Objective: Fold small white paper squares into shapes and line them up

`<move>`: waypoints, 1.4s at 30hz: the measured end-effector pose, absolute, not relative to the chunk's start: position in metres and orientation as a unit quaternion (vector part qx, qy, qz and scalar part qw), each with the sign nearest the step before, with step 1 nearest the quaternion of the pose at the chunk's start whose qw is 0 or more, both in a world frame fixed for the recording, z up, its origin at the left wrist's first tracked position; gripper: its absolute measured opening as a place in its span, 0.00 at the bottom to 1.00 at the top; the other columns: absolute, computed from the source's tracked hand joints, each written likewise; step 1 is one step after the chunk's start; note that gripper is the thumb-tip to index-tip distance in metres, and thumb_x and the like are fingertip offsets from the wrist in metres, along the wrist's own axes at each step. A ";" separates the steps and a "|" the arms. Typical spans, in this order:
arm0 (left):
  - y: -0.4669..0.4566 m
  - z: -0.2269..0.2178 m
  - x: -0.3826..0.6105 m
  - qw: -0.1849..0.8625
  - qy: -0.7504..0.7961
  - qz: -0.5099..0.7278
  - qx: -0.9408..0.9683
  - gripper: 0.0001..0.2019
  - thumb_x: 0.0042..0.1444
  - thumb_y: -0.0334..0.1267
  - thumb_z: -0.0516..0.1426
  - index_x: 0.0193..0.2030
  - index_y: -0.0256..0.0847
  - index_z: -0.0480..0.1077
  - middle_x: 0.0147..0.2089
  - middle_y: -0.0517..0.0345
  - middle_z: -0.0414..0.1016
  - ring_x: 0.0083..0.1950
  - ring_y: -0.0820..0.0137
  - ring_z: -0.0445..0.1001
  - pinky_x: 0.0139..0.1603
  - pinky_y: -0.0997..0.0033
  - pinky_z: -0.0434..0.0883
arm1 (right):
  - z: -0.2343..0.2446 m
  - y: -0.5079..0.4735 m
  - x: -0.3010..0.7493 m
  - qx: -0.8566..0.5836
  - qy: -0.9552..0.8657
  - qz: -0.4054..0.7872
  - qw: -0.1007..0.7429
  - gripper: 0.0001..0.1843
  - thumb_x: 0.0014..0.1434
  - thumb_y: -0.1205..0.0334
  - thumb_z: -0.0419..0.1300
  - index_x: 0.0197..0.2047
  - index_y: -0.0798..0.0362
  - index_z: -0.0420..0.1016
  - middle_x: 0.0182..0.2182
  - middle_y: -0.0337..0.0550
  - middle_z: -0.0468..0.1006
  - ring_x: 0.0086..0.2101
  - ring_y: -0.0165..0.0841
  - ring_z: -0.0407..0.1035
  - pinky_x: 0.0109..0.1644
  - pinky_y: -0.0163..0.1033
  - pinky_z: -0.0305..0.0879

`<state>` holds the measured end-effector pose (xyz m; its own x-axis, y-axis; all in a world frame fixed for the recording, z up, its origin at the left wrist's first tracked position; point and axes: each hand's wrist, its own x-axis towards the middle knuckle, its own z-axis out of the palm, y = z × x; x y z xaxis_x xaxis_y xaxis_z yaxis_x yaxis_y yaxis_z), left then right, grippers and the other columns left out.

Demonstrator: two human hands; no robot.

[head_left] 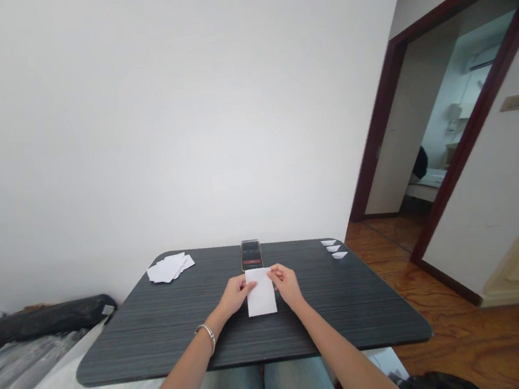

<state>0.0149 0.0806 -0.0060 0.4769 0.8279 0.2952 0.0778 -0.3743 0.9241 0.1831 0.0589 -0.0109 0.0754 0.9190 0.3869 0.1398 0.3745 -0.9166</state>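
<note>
White paper sheet (261, 297) is pinched at its sides by the left hand (233, 296) and right hand (286, 283), midway between the side edges of the surface (163, 335). Aligning seems in hand; squared paper edges would be called for next.

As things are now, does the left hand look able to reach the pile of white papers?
Probably yes: between the left hand and the pile only dark tabletop shows, though the hand holds a white sheet.
</note>
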 end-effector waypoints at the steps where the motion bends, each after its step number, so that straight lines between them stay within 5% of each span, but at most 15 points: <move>1: 0.081 -0.007 0.014 0.462 0.314 0.405 0.724 0.16 0.49 0.45 0.54 0.36 0.31 0.71 0.28 0.54 0.73 0.25 0.72 0.67 0.24 0.76 0.62 | -0.011 0.059 0.183 -0.437 -0.589 0.359 0.577 0.16 0.46 0.49 0.58 0.29 0.55 0.68 0.18 0.37 0.68 0.18 0.28 0.61 0.18 0.30 0.56; 8: 0.082 -0.009 0.014 0.451 0.314 0.406 0.730 0.16 0.50 0.45 0.54 0.37 0.32 0.71 0.28 0.54 0.73 0.25 0.71 0.67 0.25 0.76 0.63 | -0.018 0.063 0.184 -0.471 -0.596 0.321 0.566 0.20 0.48 0.49 0.56 0.16 0.54 0.60 0.10 0.31 0.59 0.13 0.24 0.53 0.15 0.29 0.49; 12: 0.083 -0.010 0.014 0.453 0.319 0.412 0.723 0.17 0.49 0.46 0.54 0.36 0.31 0.71 0.29 0.54 0.73 0.26 0.71 0.67 0.25 0.76 0.63 | -0.016 0.062 0.185 -0.474 -0.572 0.325 0.585 0.22 0.52 0.45 0.50 0.17 0.54 0.61 0.11 0.34 0.63 0.13 0.25 0.57 0.14 0.29 0.50; 16: 0.084 -0.009 0.012 0.453 0.329 0.423 0.713 0.16 0.49 0.46 0.54 0.34 0.32 0.70 0.24 0.57 0.71 0.22 0.73 0.64 0.22 0.77 0.59 | -0.014 0.060 0.184 -0.452 -0.581 0.363 0.571 0.17 0.47 0.47 0.57 0.26 0.54 0.65 0.13 0.33 0.66 0.13 0.26 0.59 0.14 0.28 0.50; 23: 0.089 -0.009 0.009 0.456 0.349 0.471 0.670 0.15 0.48 0.46 0.55 0.25 0.34 0.67 0.17 0.64 0.62 0.18 0.77 0.58 0.18 0.79 0.54 | -0.020 0.064 0.183 -0.446 -0.590 0.393 0.546 0.20 0.51 0.48 0.52 0.18 0.54 0.60 0.09 0.32 0.62 0.11 0.24 0.55 0.13 0.28 0.48; 29: 0.093 -0.010 0.006 0.477 0.360 0.490 0.635 0.17 0.48 0.49 0.54 0.27 0.33 0.67 0.17 0.64 0.63 0.17 0.78 0.58 0.18 0.78 0.54 | -0.014 0.061 0.188 -0.401 -0.576 0.353 0.619 0.12 0.49 0.62 0.53 0.39 0.53 0.65 0.30 0.41 0.73 0.23 0.28 0.68 0.16 0.26 0.55; 34: 0.090 -0.011 0.010 0.519 0.344 0.464 0.630 0.19 0.46 0.50 0.55 0.27 0.31 0.69 0.18 0.60 0.66 0.18 0.76 0.62 0.18 0.77 0.58 | -0.012 0.055 0.185 -0.367 -0.676 0.313 0.558 0.09 0.48 0.68 0.53 0.31 0.54 0.74 0.32 0.42 0.72 0.29 0.30 0.67 0.22 0.29 0.59; 38: 0.085 -0.006 0.010 0.546 0.325 0.475 0.609 0.21 0.52 0.50 0.49 0.40 0.32 0.67 0.20 0.60 0.66 0.20 0.74 0.65 0.19 0.77 0.62 | -0.015 0.059 0.185 -0.379 -0.653 0.322 0.571 0.08 0.46 0.67 0.55 0.29 0.54 0.76 0.27 0.41 0.74 0.23 0.29 0.65 0.22 0.30 0.59; 42: 0.080 0.002 0.007 0.558 0.279 0.525 0.579 0.25 0.51 0.42 0.53 0.57 0.43 0.54 0.34 0.56 0.71 0.30 0.71 0.71 0.25 0.75 0.68 | -0.014 0.062 0.190 -0.415 -0.603 0.330 0.595 0.09 0.48 0.60 0.57 0.27 0.55 0.76 0.22 0.40 0.75 0.17 0.26 0.61 0.18 0.30 0.56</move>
<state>0.0072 0.0803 0.0020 0.2939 0.9085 0.2971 -0.2631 -0.2219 0.9389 0.1896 0.0622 -0.0140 0.0542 0.8942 0.4444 0.1087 0.4372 -0.8928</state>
